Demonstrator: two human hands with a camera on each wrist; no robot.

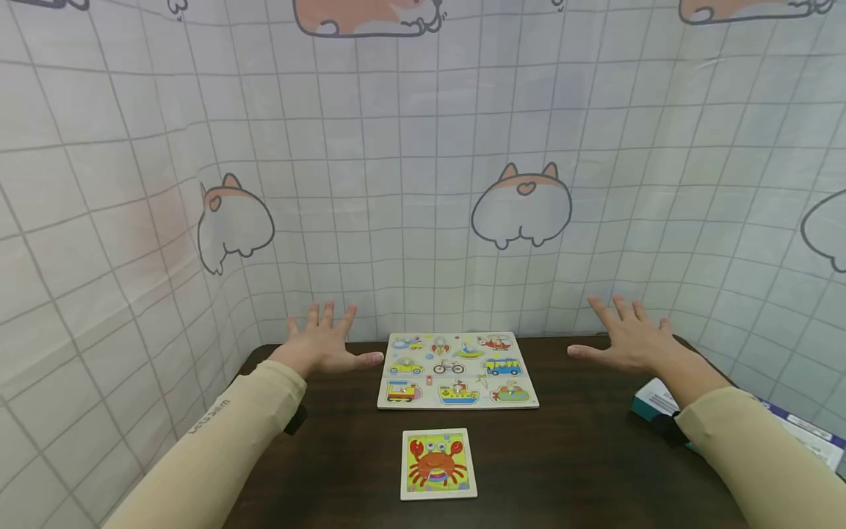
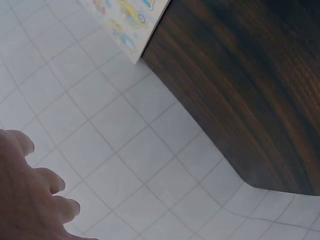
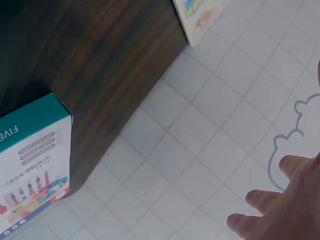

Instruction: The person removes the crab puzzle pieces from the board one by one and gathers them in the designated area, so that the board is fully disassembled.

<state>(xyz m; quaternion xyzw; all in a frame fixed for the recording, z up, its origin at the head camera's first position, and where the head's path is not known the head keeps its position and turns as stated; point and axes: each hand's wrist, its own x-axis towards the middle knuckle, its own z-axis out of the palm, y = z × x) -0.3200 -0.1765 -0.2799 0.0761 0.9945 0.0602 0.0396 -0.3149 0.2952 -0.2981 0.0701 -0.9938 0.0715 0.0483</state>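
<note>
While the left hand's grip and the right hand's grip spread wide, holding nothing, a vehicle puzzle board lies between them on the dark wooden counter, a smaller framed crab puzzle sits in the foreground, and a teal-and-white box lies by the right sleeve

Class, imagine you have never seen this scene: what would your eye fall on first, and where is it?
Probably the bright red crab picture, low in the head view on the dark table, with the colourful vehicle board just beyond it. The left hand and right hand, fingers spread, flank that board. Behind them, cartoon animal rears stand out on the white checked backdrop.
</note>
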